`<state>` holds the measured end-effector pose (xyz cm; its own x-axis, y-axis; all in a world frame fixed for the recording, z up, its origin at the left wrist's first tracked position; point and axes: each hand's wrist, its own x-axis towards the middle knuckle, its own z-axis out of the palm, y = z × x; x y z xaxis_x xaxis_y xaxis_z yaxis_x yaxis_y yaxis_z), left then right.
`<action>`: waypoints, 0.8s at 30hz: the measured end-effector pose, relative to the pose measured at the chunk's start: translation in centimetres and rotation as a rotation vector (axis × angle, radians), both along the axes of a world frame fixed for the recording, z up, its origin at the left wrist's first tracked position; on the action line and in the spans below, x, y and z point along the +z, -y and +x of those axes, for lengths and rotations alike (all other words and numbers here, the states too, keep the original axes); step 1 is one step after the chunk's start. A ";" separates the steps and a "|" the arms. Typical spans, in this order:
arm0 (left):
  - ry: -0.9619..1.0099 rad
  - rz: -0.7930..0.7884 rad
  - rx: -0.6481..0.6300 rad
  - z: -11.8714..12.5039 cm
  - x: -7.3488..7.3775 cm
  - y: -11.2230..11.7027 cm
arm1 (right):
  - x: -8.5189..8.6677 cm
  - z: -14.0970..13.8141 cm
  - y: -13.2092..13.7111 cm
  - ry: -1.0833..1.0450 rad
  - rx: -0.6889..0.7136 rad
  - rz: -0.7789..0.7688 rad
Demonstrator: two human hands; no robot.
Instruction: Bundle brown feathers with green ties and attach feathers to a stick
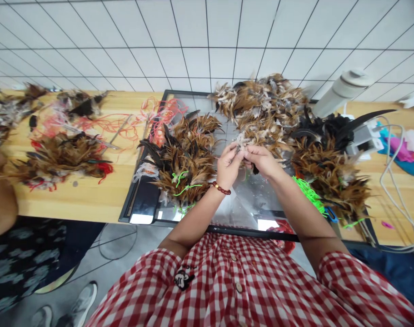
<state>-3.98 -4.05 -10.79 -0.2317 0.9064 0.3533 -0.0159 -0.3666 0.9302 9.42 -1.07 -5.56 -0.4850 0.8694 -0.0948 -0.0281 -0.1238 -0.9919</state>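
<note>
My left hand (228, 164) and my right hand (260, 159) meet over the glass panel (241, 200), fingers closed in a pinch. Between the fingertips is a small bunch of feathers (241, 140), pale and fluffy at the top. A large heap of loose brown feathers (264, 100) lies just behind my hands. To the left, a pile of brown feather bunches (193, 154) bears bright green ties. Another pile of brown feather bunches (332, 177) is to the right, beside a bundle of green string (309, 195).
A white bottle (341, 93) stands tilted-looking at the back right, near black feathers (329, 129) and a white cable (391, 181). A phone (143, 200) lies on the panel's left edge. Red string (121, 127) tangles across the wooden table (118, 195). A co-worker's arm (2, 190) is at far left.
</note>
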 end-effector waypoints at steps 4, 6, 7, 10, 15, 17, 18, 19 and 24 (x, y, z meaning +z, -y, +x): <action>0.158 -0.090 0.043 0.1 1.0 0.3 | -0.3 -0.8 0.7 0.131 0.018 0.093; 0.305 -0.181 0.043 0.0 1.9 0.2 | -0.2 -0.9 1.3 0.241 0.052 0.181; 0.385 -0.224 0.037 -0.1 2.3 0.1 | -0.1 -0.7 1.6 0.301 0.069 0.244; 0.578 -0.315 0.042 -0.5 3.4 -0.3 | 0.5 1.0 1.8 0.531 0.157 0.442; 0.680 -0.342 0.071 -0.3 3.8 -0.5 | 1.9 4.0 -1.7 0.799 0.127 0.663; 0.669 -0.361 0.050 0.3 3.4 -0.2 | 2.1 3.3 -3.6 0.883 -0.036 0.732; 0.650 -0.387 0.039 0.6 3.1 0.0 | 1.9 2.5 -4.4 0.939 -0.074 0.753; 0.627 -0.418 0.029 0.8 2.8 0.2 | 1.7 1.5 -5.0 1.003 -0.072 0.771; 0.526 -0.473 0.007 1.1 1.4 0.4 | -0.8 -2.7 -6.1 1.275 0.116 0.863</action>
<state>-2.91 -4.45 -9.36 -0.2700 0.9327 -0.2390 -0.5061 0.0737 0.8593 6.70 5.05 -6.31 -0.5415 0.8407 0.0100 0.8342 0.5387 -0.1183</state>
